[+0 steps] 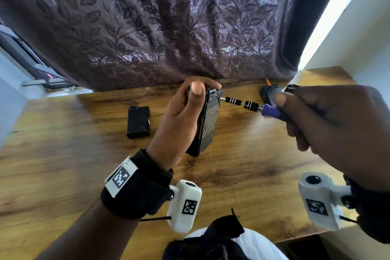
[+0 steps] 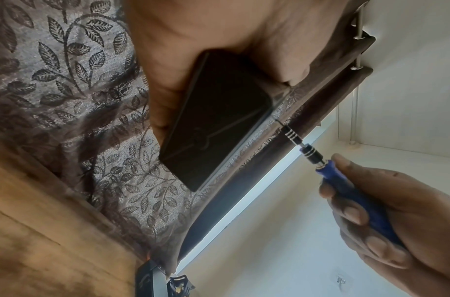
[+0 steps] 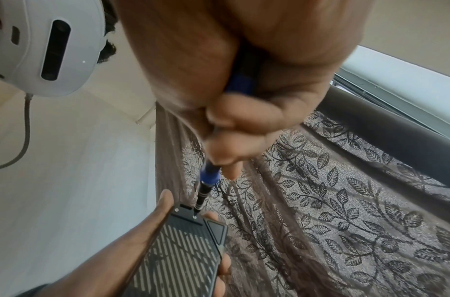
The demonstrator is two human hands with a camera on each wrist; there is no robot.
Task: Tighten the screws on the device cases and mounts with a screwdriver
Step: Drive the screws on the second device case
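My left hand (image 1: 190, 107) grips a black device case (image 1: 207, 120) with a slotted face (image 3: 178, 253), standing on edge on the wooden table (image 1: 63, 154). My right hand (image 1: 316, 116) holds a blue-handled screwdriver (image 1: 253, 105) with a black and silver banded shaft (image 2: 299, 143). Its tip sits on a small silver screw (image 3: 195, 216) near the case's top corner. A second silver screw (image 3: 176, 209) shows beside it. The left thumb lies along the case's near side and the fingers wrap over its top.
A second black case (image 1: 138, 122) lies flat on the table to the left. Another dark device (image 1: 270, 94) sits at the back right, partly behind my right hand. A purple leaf-patterned curtain (image 1: 168, 27) hangs along the table's far edge.
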